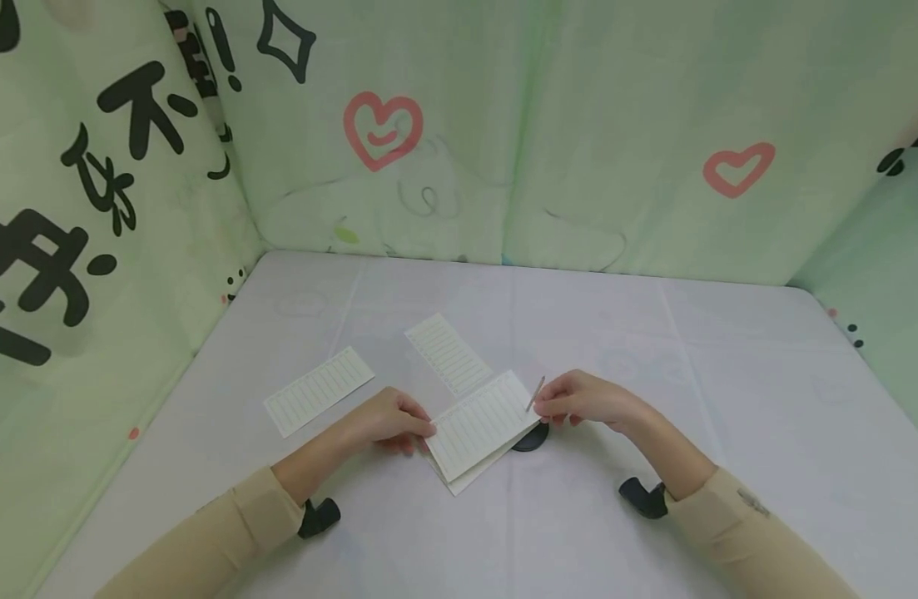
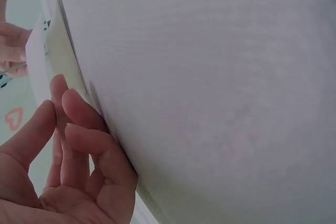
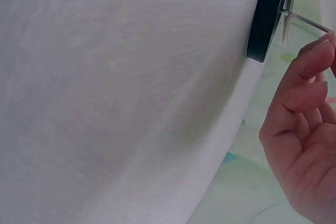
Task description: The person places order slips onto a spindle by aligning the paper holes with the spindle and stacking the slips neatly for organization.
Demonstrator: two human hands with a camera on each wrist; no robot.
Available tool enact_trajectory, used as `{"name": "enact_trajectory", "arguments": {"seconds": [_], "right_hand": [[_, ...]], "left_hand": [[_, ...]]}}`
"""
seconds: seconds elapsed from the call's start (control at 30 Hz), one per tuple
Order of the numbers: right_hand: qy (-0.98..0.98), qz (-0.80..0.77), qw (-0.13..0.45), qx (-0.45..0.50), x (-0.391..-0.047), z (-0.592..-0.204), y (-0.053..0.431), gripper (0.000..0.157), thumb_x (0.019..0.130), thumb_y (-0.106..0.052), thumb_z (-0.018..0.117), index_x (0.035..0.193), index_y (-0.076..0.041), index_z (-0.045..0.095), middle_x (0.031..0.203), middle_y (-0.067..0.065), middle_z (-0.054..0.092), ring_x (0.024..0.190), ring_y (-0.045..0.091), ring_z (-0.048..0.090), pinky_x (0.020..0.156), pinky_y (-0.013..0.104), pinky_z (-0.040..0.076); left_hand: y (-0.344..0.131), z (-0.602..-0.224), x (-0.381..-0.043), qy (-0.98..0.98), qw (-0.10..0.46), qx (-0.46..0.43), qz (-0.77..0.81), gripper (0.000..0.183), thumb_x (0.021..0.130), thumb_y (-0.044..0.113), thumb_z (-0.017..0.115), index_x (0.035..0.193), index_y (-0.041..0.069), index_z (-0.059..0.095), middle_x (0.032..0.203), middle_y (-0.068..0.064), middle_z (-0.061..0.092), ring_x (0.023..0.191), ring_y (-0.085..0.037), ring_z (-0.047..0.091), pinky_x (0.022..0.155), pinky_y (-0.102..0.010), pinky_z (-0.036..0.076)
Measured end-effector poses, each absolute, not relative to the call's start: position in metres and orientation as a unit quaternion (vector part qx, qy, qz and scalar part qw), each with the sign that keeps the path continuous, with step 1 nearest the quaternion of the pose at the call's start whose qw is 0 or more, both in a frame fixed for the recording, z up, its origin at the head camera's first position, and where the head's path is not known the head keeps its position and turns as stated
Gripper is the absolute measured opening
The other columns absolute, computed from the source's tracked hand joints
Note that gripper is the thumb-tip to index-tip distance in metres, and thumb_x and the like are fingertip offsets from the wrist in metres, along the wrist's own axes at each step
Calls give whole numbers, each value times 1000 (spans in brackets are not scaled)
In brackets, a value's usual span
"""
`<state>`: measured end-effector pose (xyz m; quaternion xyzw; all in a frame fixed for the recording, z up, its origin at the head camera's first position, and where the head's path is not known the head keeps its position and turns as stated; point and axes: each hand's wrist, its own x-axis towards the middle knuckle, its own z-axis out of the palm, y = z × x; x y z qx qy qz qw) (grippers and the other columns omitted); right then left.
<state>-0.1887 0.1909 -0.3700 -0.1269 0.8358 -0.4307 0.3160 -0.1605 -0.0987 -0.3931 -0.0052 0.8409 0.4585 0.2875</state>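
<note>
dim light | soft shadows on tabletop [image 1: 616, 324] | wrist views perhaps unfocused

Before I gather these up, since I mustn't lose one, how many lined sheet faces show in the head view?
3: the left sheet, lying alone; the back sheet; and the top sheet, held by the left hand. Another layer shows beneath it; more may be hidden.

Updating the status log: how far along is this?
Apparently done: white paper layers, the top one ruled, are overlapped, partly hiding a round black disc.

In hand: the left hand holds their edge; the right hand holds a thin straight stick by the other end.

Probably left: two loose white ruled paper strips, though their role is unclear.
</note>
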Motion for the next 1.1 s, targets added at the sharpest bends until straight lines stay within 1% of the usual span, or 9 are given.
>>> {"name": "enact_trajectory", "arguments": {"seconds": [0.13, 0.27, 0.63, 1.1], "right_hand": [[849, -409, 315, -115, -191, -373, 188, 18, 86, -17, 61, 83, 0, 65, 65, -1, 57, 60, 13, 50, 54, 24, 37], [860, -390, 315, -98, -193, -376, 185, 17, 85, -16, 63, 80, -1, 66, 62, -2, 56, 57, 12, 49, 52, 23, 35], [874, -364, 311, -78, -197, -383, 182, 13, 82, -15, 65, 79, -3, 69, 60, -3, 57, 55, 11, 48, 50, 22, 33], [883, -357, 301, -48, -197, -384, 179, 13, 79, -16, 68, 78, -4, 71, 58, -3, 57, 53, 12, 47, 49, 21, 31]], "left_hand": [[-101, -396, -161, 840, 298, -1, 453, 9, 81, 13, 67, 85, 5, 68, 65, -4, 67, 46, -11, 52, 44, -20, 35], [-102, -397, -161, 839, 309, 2, 447, 9, 82, 13, 66, 85, 5, 68, 67, -5, 67, 46, -11, 53, 43, -20, 37], [-101, -401, -162, 828, 341, 2, 445, 9, 81, 12, 65, 82, 4, 67, 67, -6, 68, 46, -10, 56, 41, -18, 38], [-99, -402, -162, 833, 348, 1, 430, 8, 81, 12, 65, 81, 5, 67, 66, -5, 67, 45, -10, 57, 41, -17, 38]]}}
